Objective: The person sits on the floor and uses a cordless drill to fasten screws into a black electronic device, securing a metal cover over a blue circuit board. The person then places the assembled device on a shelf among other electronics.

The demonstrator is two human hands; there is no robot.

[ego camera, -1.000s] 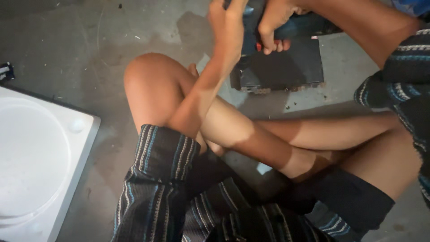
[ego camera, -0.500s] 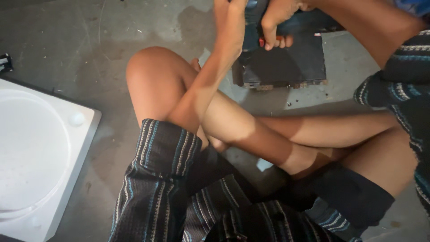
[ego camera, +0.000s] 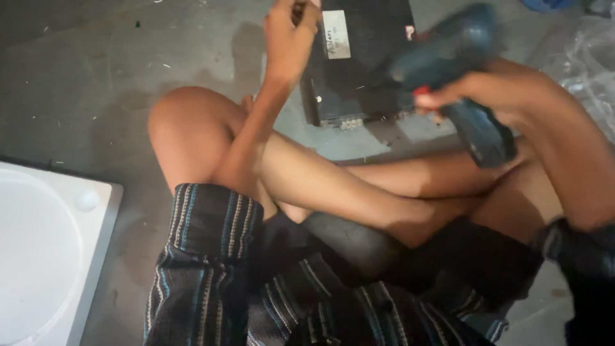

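Drill [ego camera: 458,83], blue-grey with a red trigger, sits in my right hand [ego camera: 487,96], which is clenched around its grip above my crossed legs. My left hand [ego camera: 289,38] reaches to the near-left corner of a flat black box [ego camera: 365,70] on the grey floor [ego camera: 96,83]; its fingers pinch something small I cannot make out. A white panel [ego camera: 45,250] lies well apart at my left.
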